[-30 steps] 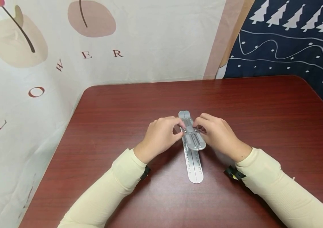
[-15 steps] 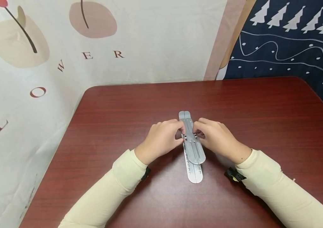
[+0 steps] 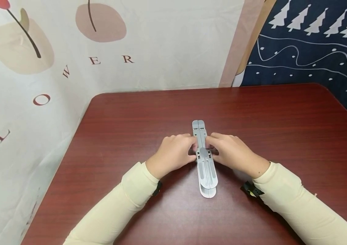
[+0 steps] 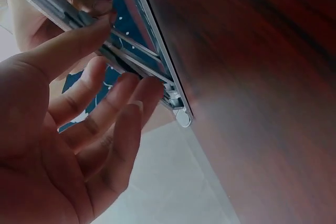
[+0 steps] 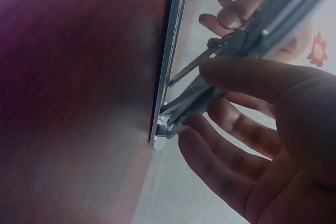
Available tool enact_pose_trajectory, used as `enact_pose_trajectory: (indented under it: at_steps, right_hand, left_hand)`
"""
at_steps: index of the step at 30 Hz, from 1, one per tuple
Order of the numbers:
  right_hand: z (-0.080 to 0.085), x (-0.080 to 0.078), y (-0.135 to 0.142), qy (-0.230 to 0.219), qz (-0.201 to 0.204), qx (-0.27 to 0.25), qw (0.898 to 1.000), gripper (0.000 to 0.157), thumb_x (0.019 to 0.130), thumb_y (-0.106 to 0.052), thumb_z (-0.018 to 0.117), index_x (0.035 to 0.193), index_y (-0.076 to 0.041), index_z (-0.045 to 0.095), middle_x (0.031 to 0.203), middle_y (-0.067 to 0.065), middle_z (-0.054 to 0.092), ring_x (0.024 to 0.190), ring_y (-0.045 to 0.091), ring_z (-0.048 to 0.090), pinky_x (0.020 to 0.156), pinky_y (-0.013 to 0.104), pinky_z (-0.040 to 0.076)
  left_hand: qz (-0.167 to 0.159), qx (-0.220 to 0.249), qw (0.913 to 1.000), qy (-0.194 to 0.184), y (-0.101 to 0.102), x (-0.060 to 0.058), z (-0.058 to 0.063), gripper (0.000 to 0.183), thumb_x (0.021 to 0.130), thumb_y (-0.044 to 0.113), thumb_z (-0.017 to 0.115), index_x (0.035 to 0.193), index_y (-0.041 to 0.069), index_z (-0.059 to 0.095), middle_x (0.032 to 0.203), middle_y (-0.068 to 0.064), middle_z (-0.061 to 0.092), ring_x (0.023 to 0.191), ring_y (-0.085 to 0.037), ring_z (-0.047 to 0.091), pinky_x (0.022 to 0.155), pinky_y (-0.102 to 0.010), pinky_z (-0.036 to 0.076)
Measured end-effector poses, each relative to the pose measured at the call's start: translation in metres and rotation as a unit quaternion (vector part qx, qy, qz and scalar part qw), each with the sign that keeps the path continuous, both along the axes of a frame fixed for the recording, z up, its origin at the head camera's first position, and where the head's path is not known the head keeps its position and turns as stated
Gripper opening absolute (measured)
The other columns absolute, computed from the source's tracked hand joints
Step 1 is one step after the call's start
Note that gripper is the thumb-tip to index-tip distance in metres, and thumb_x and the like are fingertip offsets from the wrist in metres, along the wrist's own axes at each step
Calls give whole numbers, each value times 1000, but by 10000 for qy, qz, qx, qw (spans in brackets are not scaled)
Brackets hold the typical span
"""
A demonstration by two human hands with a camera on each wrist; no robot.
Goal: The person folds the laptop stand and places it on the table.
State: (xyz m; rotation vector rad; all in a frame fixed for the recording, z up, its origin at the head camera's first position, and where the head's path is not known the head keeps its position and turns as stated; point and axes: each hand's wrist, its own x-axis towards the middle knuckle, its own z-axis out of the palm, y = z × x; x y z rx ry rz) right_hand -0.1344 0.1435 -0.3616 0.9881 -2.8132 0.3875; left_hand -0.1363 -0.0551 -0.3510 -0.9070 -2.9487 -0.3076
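Note:
A silver folding laptop stand (image 3: 208, 173) lies lengthwise on the table, its slotted base plate (image 3: 207, 193) flat and its upper part (image 3: 203, 132) tilted up from the far end. My left hand (image 3: 173, 151) grips the upper part's left edge between thumb and fingers. On the opposite edge, my right hand (image 3: 233, 153) pinches it too. Thin struts (image 4: 137, 45) join base and upper part in the left wrist view. In the right wrist view, the thumb lies on the raised part (image 5: 247, 38) and the fingers are bent beneath it.
The dark red wooden table (image 3: 136, 115) extends around the stand. Behind it hangs a white printed cloth (image 3: 167, 41), with a navy tree-patterned cloth (image 3: 308, 71) at the right. A dark strap (image 3: 251, 189) sits under the right wrist.
The stand's upper part has swung down toward the base, its near end coming closer to me and covering more of the base. Both hands have moved slightly nearer with it.

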Motion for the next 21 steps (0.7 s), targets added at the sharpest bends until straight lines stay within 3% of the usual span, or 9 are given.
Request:
enact_pose_trajectory:
  at_steps: [8,17,21]
  right_hand:
    - [-4,1,1,-169,319,100,9993,30,67,-20,78,92,-22,62,77,-6,56,54,6,45,49,25,38]
    - [-6,5,-2,-159,378,168,9990,31,69,-16,76,97,-20,64,74,-5,53,56,5,41,52,22,36]
    - [-7,7,-2,-234,362,311,9986,35,68,-16,77,101,-17,65,76,-5,55,59,6,43,54,24,39]
  left_hand:
    - [24,-343,9994,-84,0,1,-6,22,68,42,76,75,25,62,69,14,55,55,-11,52,46,-32,39]
    - [-67,-485,9984,-265,3,3,-6,24,68,42,77,64,27,58,66,10,55,55,-13,53,47,-34,39]
    - [-135,-594,9979,-215,3,5,-8,22,67,41,78,71,26,63,70,9,58,60,-15,57,49,-35,42]
